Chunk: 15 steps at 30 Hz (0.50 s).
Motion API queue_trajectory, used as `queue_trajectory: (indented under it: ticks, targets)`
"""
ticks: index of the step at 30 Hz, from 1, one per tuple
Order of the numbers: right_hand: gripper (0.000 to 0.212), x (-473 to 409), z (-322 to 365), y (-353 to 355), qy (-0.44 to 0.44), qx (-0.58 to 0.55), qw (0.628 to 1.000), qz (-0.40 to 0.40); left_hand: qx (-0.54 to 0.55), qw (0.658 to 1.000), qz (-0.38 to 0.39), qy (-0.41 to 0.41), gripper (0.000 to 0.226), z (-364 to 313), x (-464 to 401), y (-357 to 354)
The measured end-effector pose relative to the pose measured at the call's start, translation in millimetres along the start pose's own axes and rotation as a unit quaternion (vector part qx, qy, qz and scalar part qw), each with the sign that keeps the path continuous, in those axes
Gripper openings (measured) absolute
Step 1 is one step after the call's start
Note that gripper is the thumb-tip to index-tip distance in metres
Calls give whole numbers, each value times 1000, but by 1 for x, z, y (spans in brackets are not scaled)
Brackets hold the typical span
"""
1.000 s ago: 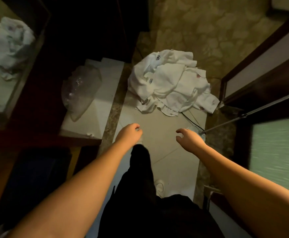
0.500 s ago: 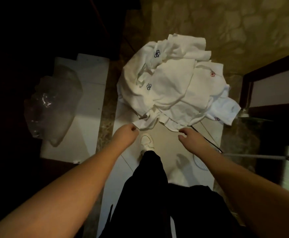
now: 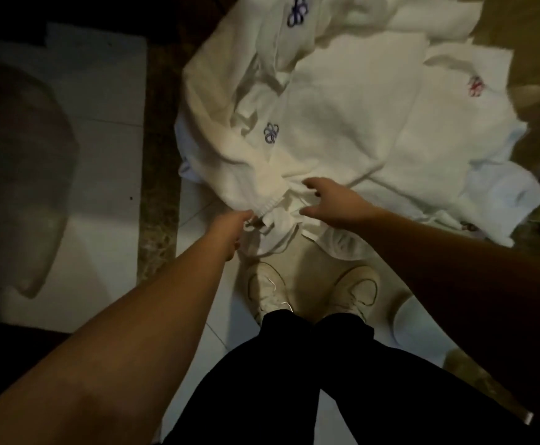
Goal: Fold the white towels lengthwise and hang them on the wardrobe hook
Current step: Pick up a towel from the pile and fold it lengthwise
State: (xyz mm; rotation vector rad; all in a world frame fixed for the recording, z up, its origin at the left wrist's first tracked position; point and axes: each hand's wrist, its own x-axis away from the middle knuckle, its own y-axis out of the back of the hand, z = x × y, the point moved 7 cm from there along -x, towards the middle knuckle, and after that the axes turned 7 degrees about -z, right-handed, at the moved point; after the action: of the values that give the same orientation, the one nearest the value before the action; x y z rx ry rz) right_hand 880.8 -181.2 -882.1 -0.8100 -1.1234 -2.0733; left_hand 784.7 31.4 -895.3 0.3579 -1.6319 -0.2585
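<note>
head view, looking straight down at the floor. heap of crumpled white cloth towels [image 3: 342, 123] lies on the pale tiled floor [image 3: 198, 220] just ahead of the person's feet, spreading to the top and right edges of the view. some towels carry small embroidered logos: a blue one [image 3: 271, 132] near the middle of the heap, another blue one [image 3: 297, 12] at the top, a red one [image 3: 474, 86] to the right.

left hand [image 3: 230, 228] is at the near edge of the heap, fingers curled and pinching a hem of the white towel pile; fingertips are partly hidden in the cloth folds. right hand [image 3: 332, 200] hovers over the same near edge just beside the left hand, fingers spread and bent like a claw, thumb apart, touching or almost touching the cloth; cannot tell if it has any fabric caught yet.

both bare forearms reach in from the bottom corners. pair of off-white lace-up sneakers [image 3: 313, 292] stands on the tiles just below the heap, black trousers [image 3: 294, 380] above them in the view. a clear crumpled plastic bag [image 3: 21, 175] lies on a white floor panel [image 3: 101, 91] at left, well apart from the towels, separated by a dark mottled stone strip [image 3: 158, 155]. scene is dim, edges blurred.
</note>
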Motion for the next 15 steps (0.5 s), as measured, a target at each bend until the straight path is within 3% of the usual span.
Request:
queue_trajectory:
  ticks: [5, 8, 15]
  targets:
    - [100, -39, 22, -31, 91, 38, 994, 41, 162, 984, 65, 36, 23, 13, -20, -28]
    - [97, -41, 28, -41, 115, 69, 988, 71, 262, 964, 44, 26, 13, 10, -20, -23]
    - [78, -10, 43, -26, 109, 81, 989, 55, 298, 954, -7, -17, 11, -11, 29, 9]
